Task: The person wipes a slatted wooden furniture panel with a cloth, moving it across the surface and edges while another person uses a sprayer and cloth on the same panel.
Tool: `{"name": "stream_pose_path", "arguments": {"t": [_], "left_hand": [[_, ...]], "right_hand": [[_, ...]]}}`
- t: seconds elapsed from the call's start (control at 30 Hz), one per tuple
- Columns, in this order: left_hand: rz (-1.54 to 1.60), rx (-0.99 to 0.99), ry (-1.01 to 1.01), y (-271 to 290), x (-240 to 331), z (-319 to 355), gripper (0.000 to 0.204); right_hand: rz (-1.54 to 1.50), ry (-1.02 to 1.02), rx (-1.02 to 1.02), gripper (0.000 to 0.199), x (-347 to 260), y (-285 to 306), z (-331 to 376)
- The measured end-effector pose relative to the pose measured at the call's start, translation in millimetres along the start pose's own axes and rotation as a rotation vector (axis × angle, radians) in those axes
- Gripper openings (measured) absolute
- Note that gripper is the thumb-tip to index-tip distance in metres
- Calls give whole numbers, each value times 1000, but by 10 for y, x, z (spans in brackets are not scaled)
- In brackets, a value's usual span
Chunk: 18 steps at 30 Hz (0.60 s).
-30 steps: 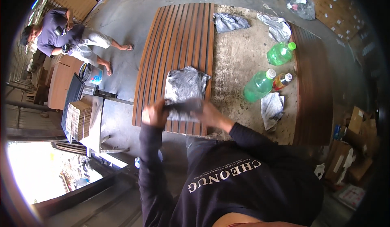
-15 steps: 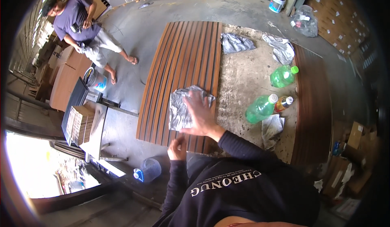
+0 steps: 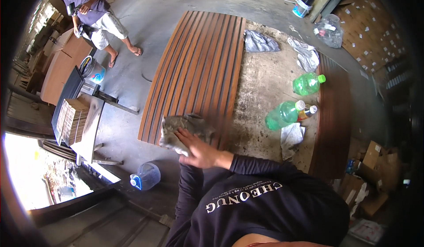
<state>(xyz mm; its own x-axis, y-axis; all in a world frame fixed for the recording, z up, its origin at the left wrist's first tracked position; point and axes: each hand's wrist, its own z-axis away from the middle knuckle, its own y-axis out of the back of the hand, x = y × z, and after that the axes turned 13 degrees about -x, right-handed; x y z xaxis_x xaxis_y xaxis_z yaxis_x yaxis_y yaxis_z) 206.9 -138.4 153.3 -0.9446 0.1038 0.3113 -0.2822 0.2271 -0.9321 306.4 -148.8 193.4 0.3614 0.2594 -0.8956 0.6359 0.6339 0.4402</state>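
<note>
A brown slatted panel [image 3: 194, 70] with dark grooves lies on a stained work table [image 3: 260, 79]. My right hand [image 3: 201, 150] reaches across my body to the panel's near edge. Its fingers lie stretched flat on a crumpled grey cloth [image 3: 170, 130], and part of the cloth overhangs that edge. Below the right hand, my left sleeve [image 3: 189, 185] comes up from the lower edge. The left hand itself is hidden behind the right hand and wrist.
Two green bottles [image 3: 282, 116], a small bottle [image 3: 305, 113] and several rags [image 3: 291, 138] sit on the table. A dark brown panel [image 3: 331, 127] lies along its right side. A person [image 3: 95, 17] stands far left near a bucket [image 3: 92, 70]. A clear jug [image 3: 146, 176] is on the floor.
My right hand and the cloth have moved left and nearer, to the panel's near edge. The left hand has gone out of sight. The whole view has shifted slightly.
</note>
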Motion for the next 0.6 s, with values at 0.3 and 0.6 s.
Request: {"name": "stream_pose_path", "arguments": {"t": [0.3, 0.6], "left_hand": [[-1132, -27, -258, -600, 694, -340, 64], [-2521, -315, 615, 447, -189, 136, 77]], "right_hand": [[25, -289, 895, 70, 1375, 1630, 258], [592, -988, 745, 69, 2020, 1726, -304]]}}
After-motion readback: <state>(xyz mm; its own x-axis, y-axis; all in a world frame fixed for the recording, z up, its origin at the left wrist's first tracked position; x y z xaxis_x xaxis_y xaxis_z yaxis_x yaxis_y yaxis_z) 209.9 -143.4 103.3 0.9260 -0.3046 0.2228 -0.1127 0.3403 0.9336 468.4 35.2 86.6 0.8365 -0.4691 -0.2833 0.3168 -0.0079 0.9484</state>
